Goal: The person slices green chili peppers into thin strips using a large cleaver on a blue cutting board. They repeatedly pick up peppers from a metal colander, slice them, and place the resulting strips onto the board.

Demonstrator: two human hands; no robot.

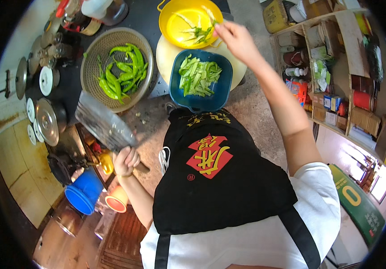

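My left hand (126,162) grips the handle of a cleaver (104,119), its wide blade tilted up to the left with pale bits stuck on it. Over the right rim of a yellow basin (166,23), my right hand (238,42) pinches a green pepper core (209,15) with pale seeds. More seedy pepper cores (196,33) lie inside that basin. A dark blue basin (225,90) nearer me holds cut green pepper pieces (199,75). Both basins rest on a round, pale cutting board (163,64). Whole green chilies (122,74) fill part of a mesh colander (90,64) at left.
Lidded pots (47,121) and jars (78,20) line the dark counter (142,23) at left. Below it stand a blue bucket (83,190) and an orange bucket (116,198). Wooden shelves (339,67) with boxes and packets rise at right.
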